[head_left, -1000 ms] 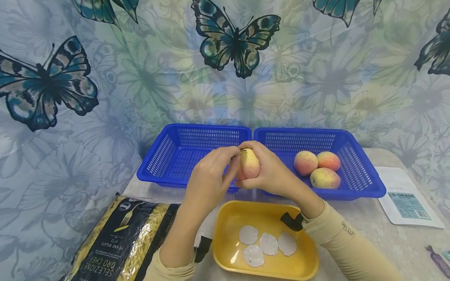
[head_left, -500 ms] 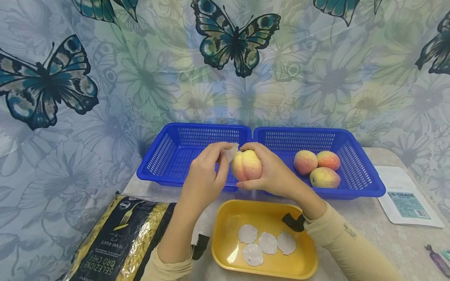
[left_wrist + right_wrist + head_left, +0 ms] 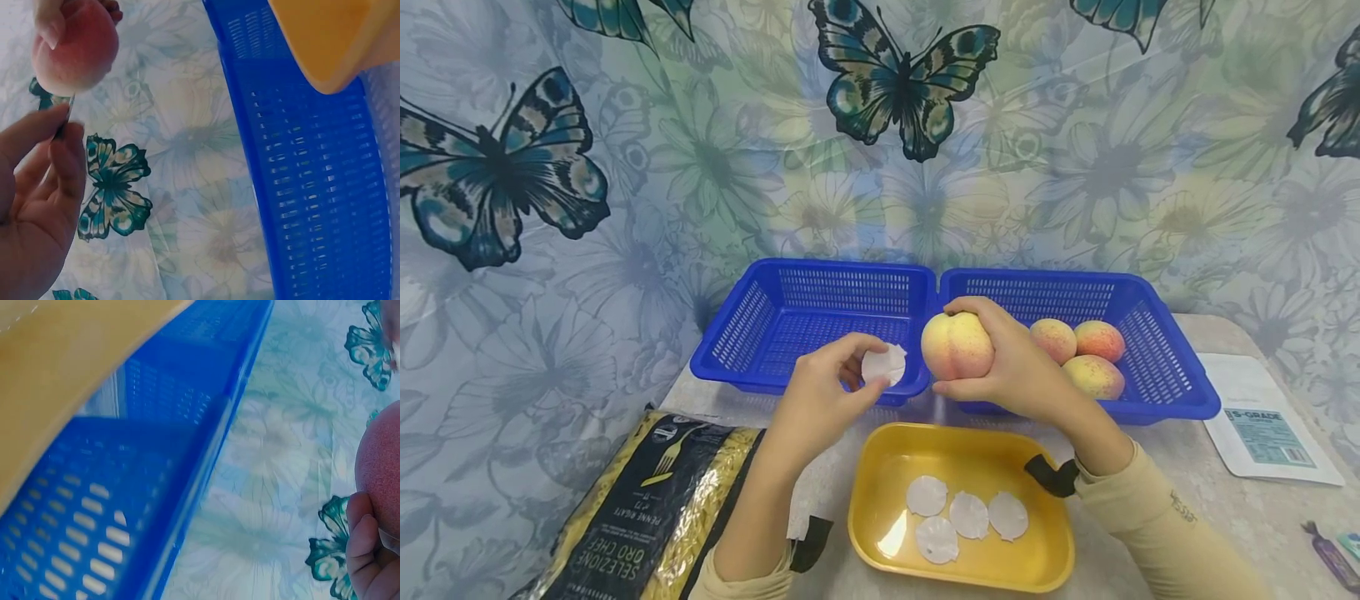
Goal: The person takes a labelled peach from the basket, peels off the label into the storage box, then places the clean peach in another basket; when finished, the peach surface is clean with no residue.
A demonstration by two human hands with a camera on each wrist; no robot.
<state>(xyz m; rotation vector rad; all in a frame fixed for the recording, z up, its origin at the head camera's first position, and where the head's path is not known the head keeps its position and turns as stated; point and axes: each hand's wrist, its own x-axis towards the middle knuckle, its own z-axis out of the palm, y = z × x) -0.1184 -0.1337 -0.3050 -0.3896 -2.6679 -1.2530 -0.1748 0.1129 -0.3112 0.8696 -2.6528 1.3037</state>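
Note:
My left hand (image 3: 831, 392) pinches a round white paper-like disc (image 3: 884, 365) between thumb and fingers, over the front of the left blue basket (image 3: 741, 387). In the left wrist view the left fingers (image 3: 62, 156) hold the disc edge-on, just below the peach. My right hand (image 3: 1011, 362) grips a yellow and pink peach (image 3: 957, 346), its crease facing the head camera, above the gap between the baskets. The right wrist view catches only part of this peach (image 3: 381, 469) and the curled fingers (image 3: 362, 540).
Several peaches (image 3: 1093, 377) lie in the right blue basket (image 3: 1176, 387). In front stands a yellow tray (image 3: 962, 575) holding several white discs (image 3: 937, 540). A penne bag (image 3: 647, 517) lies at left, a white pouch (image 3: 1262, 425) at right. Butterfly-print cloth (image 3: 700, 167) hangs behind.
The white disc has come away from the peach in my left hand, which moved lower and left. My right hand moved right with the peach, and the two hands are now apart.

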